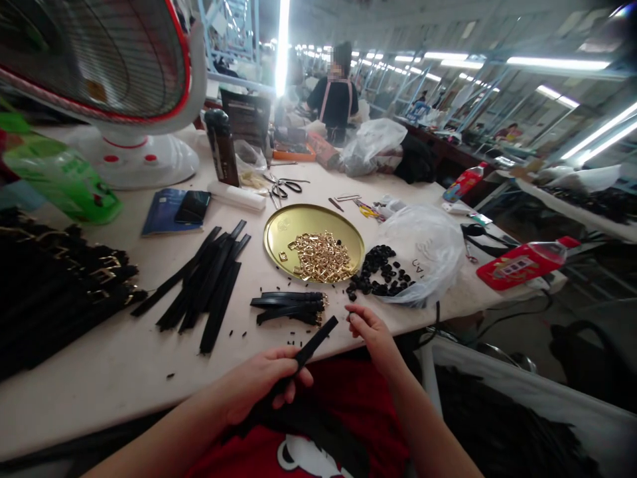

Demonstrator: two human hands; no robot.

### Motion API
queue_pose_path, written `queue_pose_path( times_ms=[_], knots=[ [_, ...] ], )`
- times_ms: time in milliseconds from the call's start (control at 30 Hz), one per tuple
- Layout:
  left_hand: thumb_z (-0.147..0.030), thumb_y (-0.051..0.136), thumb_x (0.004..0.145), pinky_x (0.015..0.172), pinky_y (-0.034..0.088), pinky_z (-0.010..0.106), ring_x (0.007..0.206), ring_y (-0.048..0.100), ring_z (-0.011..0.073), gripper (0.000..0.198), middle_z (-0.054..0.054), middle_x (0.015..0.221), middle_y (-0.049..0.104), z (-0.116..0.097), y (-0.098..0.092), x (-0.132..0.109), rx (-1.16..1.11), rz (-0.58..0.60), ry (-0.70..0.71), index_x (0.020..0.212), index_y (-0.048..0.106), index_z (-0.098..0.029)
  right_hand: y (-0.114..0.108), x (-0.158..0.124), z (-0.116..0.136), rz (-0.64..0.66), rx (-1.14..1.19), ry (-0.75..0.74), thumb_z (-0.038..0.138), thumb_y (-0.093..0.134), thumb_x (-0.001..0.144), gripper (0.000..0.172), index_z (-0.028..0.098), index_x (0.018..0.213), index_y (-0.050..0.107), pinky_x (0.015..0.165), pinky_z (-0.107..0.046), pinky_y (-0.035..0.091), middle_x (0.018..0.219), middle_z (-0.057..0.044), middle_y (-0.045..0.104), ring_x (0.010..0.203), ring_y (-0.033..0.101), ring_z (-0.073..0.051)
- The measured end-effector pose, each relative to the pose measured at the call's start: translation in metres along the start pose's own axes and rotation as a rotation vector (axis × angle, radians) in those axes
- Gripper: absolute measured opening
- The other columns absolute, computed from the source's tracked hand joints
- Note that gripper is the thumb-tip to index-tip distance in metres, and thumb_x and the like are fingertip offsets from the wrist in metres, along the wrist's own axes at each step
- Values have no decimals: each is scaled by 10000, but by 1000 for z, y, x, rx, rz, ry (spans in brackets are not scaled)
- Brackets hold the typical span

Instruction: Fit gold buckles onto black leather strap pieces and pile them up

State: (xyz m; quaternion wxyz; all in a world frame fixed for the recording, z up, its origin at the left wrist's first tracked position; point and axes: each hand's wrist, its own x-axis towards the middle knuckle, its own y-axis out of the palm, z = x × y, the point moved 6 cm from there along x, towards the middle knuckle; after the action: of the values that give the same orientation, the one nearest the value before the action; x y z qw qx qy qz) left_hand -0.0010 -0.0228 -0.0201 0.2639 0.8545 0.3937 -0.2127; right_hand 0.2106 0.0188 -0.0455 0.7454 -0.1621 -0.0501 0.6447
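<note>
Black flat strap [318, 336] sits at the lower centre of the frame, clasped between thumb and fingers of the left hand [266, 382], its free end pointing to the upper right. The right hand [372, 332] is apart from it, thumb and forefinger nearly meeting; whether they pinch a tiny dark piece, I cannot tell. Just beyond lie short black straps with gold-coloured buckles [288, 307] on a pale tabletop [124, 358], then a round gold-coloured tray [273, 229] heaped with small gold-coloured metal pieces [323, 257]. Right of it, small black pieces [378, 269] lie against a clear plastic bag [432, 249]; left of it, loose black straps [204, 279] fan out. Pale surface dotted with black bits shows between these and the near edge, which slants up rightward past the hands. At upper centre stands a person in a dark top [338, 99], in a long room under strip lights [557, 63], blurred far back. The frame cuts off a white-and-red fan [134, 156] at upper left and a dark heap of buckled straps [54, 292] at left. The held strap's lower end is hidden by the hand.
</note>
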Motion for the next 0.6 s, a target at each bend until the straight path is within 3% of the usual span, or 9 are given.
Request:
queue_pose_path(
  times_ms=[67,167,300,433,600],
  knots=[
    [-372,394,794,456,321,176,491,428,68,298,-15,677,573,-6,-9,8,199,-89,81,787,584,-143,11,-8,1,28,240,111,361,573,727,292,159,938,587,559,-237,407,707,-3,591,558,490,-98],
    [-365,383,808,682,407,229,725,534,141,320,5,792,623,-19,-19,19,417,-176,217,916,609,-167,24,-14,-1,4,549,262,346,673,655,255,181,819,567,548,-221,419,702,17,594,550,506,-84],
    [-265,422,781,860,373,273,936,537,191,308,25,1016,635,-25,-23,31,454,-175,252,1015,604,-185,35,-16,-12,-28,795,434,323,734,600,278,192,712,516,586,-216,464,655,45,580,575,554,-81],
    [-266,415,788,791,405,249,880,556,177,299,10,953,651,-19,-25,37,404,-146,186,997,614,-187,40,-17,-21,-61,877,534,285,754,581,273,179,682,524,532,-188,461,622,45,571,551,548,-74],
    [-321,389,801,496,384,190,563,505,108,330,-15,754,603,-9,-24,39,352,-87,45,1022,588,-178,39,-18,-22,-82,921,546,274,739,607,231,167,665,543,446,-147,405,586,46,560,509,511,-56]
  ],
)
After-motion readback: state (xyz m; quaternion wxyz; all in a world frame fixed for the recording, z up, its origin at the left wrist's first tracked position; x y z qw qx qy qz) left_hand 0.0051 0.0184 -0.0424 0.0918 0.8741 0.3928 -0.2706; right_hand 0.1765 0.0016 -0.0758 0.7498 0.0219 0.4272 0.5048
